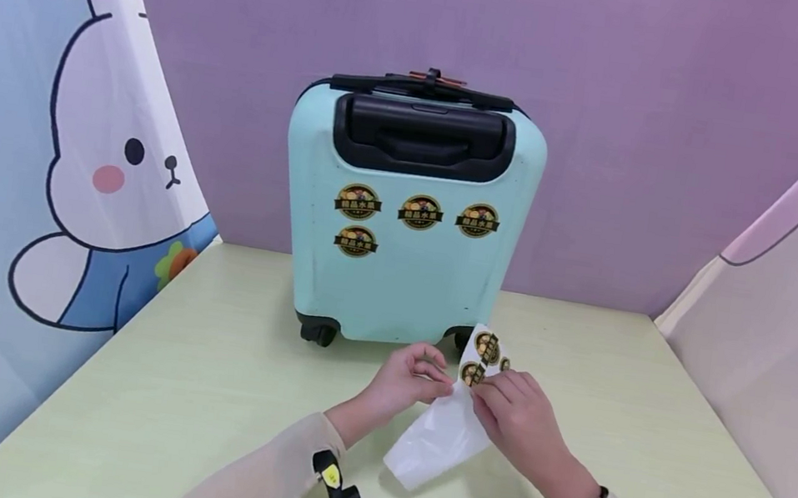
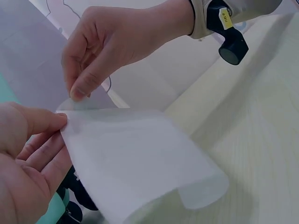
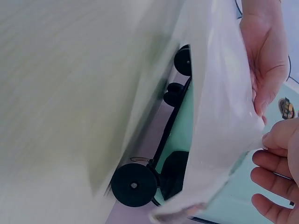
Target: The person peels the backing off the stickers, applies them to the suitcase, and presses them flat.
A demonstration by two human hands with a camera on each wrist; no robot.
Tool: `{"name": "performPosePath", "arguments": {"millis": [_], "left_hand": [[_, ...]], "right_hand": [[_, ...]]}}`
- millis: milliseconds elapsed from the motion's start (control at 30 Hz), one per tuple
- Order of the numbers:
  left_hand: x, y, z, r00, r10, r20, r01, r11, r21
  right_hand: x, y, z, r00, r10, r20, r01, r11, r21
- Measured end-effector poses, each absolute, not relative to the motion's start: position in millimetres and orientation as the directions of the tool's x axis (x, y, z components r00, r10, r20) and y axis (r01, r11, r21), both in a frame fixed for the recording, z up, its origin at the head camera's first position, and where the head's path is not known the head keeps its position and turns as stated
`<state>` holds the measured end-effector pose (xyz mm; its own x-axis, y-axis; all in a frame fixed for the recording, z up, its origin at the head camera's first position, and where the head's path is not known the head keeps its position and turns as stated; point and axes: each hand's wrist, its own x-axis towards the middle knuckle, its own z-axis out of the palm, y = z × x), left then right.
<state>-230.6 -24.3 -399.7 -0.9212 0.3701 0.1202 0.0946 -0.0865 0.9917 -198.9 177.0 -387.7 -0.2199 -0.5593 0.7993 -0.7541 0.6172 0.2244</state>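
A white sticker sheet (image 1: 437, 447) hangs between both hands in front of the suitcase, its lower end curling. Round black-and-gold stickers (image 1: 487, 347) show on its upper part. My left hand (image 1: 408, 381) pinches the sheet's edge, thumb on one face and fingers behind it in the left wrist view. Close by, the thumb and forefinger of my right hand (image 1: 520, 421) pinch a thin translucent piece with a rounded edge (image 2: 69, 105), seemingly a sticker, at the sheet's edge. On the turquoise suitcase (image 1: 423, 294), several matching stickers (image 1: 359, 202) form an upper row with another beneath at the left.
The suitcase stands upright on a pale table (image 1: 233, 362), on black wheels (image 1: 318, 331), its black handle recess (image 1: 421, 138) facing me. A purple backdrop (image 1: 610, 142) rises behind. Cartoon-printed curtains (image 1: 97, 184) border the left and right sides.
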Motion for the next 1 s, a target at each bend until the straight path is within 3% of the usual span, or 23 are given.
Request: {"name": "performPosePath", "arguments": {"millis": [267, 667, 1000], "left_hand": [[-233.0, -25.5, -403.1, -0.922, 0.368, 0.115, 0.097, -0.068, 0.993], [-236.0, -30.0, -404.5, -0.913, 0.387, 0.127, 0.109, -0.069, 0.992], [-238.8, -33.0, -406.5, -0.913, 0.386, 0.129, 0.107, -0.079, 0.991]], "right_hand": [[-199.4, 181.3, -386.7, -0.268, -0.527, 0.806, -0.795, 0.594, 0.123], [-191.1, 184.5, -378.9, -0.545, -0.39, 0.742, -0.739, 0.642, -0.204], [-191.3, 189.1, -376.6, -0.663, -0.317, 0.678, -0.674, 0.647, -0.356]]}}
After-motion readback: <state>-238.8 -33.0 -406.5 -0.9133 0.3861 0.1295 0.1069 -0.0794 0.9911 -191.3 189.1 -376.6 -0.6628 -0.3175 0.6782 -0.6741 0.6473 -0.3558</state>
